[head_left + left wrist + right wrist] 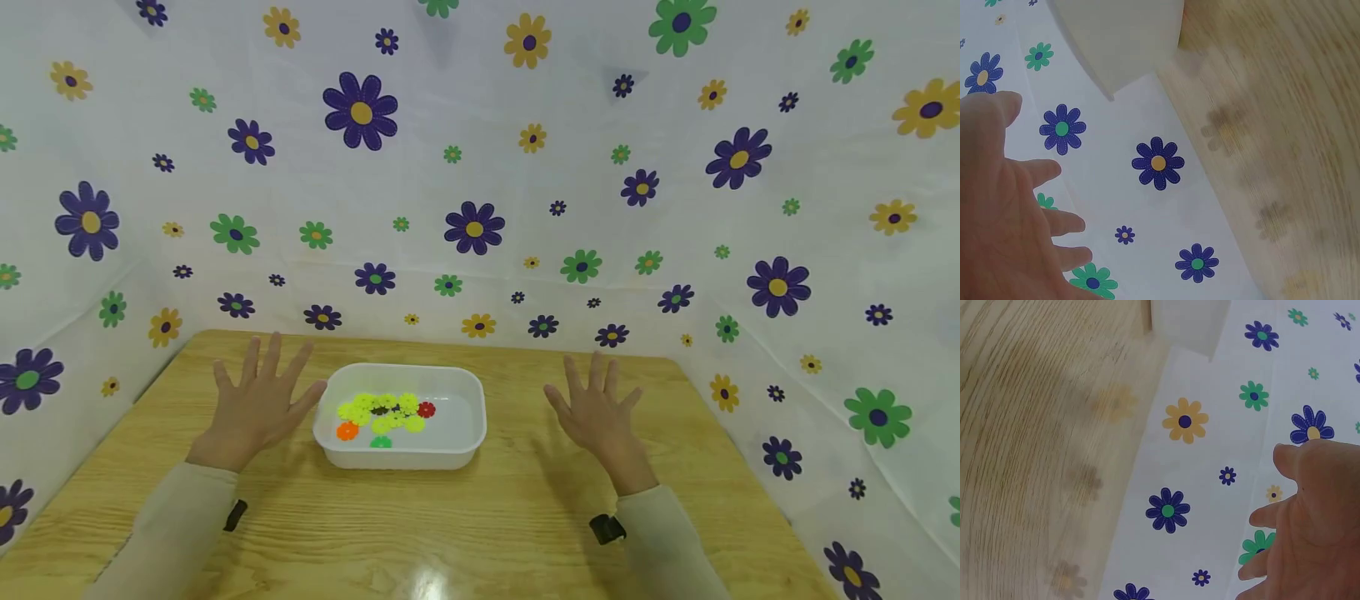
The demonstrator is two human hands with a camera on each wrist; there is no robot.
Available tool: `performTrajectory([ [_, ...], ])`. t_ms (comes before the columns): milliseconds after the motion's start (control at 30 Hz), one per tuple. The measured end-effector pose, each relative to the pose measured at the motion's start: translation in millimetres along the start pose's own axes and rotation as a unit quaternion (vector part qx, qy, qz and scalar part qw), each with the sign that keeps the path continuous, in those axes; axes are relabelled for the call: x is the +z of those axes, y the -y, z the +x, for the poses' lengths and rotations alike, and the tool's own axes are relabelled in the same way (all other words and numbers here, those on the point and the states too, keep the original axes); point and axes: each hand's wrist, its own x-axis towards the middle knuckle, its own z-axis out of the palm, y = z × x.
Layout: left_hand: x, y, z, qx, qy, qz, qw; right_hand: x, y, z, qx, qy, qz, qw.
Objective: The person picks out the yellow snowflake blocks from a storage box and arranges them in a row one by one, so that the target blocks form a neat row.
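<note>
Tray [405, 459] and flower pieces [408, 404] come first, in the head view: the white tray stands on the worktop [442, 517], a little left of its middle and closer to the far edge than the near one. Inside, mostly toward the tray's left end, lie yellow pieces, with an orange piece [347, 431], a red piece [426, 409], a green piece [381, 442] and a few dark ones. No piece is in either hand, so the work looks at rest; whether any pieces are joined is too small to tell. The tray's long axis runs left to right, roughly along the worktop's far edge; its hollow faces up. The left hand [251, 412] has its fingers spread and released, thumb by the tray's left rim; I cannot tell if they touch. The right hand [600, 417], fingers also spread and holding nothing, is well apart from the tray, toward the right edge.

The left wrist view shows that hand's fingers extended before the flowered sheet [1104, 206], with no piece in them.

The right wrist view matches: fingers loose, nothing grasped.
</note>
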Motion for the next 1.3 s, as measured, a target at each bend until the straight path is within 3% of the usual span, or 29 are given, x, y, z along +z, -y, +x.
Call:
performTrajectory([
  [500,2.4,-0.2,-0.5,-0.004,0.006,-0.002,1.0000,0,7,0.0,-0.006,0.002,-0.007,1.0000],
  [700,5.2,5.9,-0.7,0.013,0.029,-0.048,0.9983,2,9,3.5,-0.023,0.015,0.012,0.9996],
  [800,7.8,10.6,0.4,0.047,0.042,-0.118,0.9910,4,8,7.6,-0.051,0.018,0.059,0.9968],
  [933,12.5,14.8,2.0,0.087,0.051,-0.219,0.9706,6,11,14.6,-0.101,0.009,0.126,0.9868],
  [1067,17.0,17.2,0.6,0.079,0.060,-0.269,0.9579,8,20,19.1,-0.124,-0.006,0.192,0.9734],
  [1300,26.2,22.5,-1.5,0.061,0.080,-0.306,0.9467,13,45,24.3,-0.126,-0.010,0.291,0.9482],
])
